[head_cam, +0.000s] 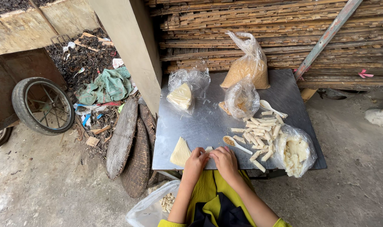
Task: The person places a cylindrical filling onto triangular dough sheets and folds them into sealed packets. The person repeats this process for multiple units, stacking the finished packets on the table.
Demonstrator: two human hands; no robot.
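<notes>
**Both hands on a wrapper at the near edge of the metal table**

Looking down from my head cam: my left hand and right hand are pressed together at the near edge of the metal table, fingers curled down over a small pale wrapper piece that peeks out just above my fingertips. Both hands are closed around it, pinching it between them, though I can't tell exactly how it's folded under my fingers.

Just to the left of my left hand, touching the near edge, lies a stack of pale triangular wrappers. Right of my right hand there's a spoon with brownish filling, and past it a loose pile of finished little rolls spreading toward the right edge. A second white spoon sits just above that pile.

At the near right corner there's a clear bag of white rolls. Toward the far edge: a bag holding more wrappers on the left, a small bag of brown filling in the middle, and a taller bag of brown crumbs behind it.

Off the table, by my left knee, an open plastic bag has a few rolls in it.
</notes>
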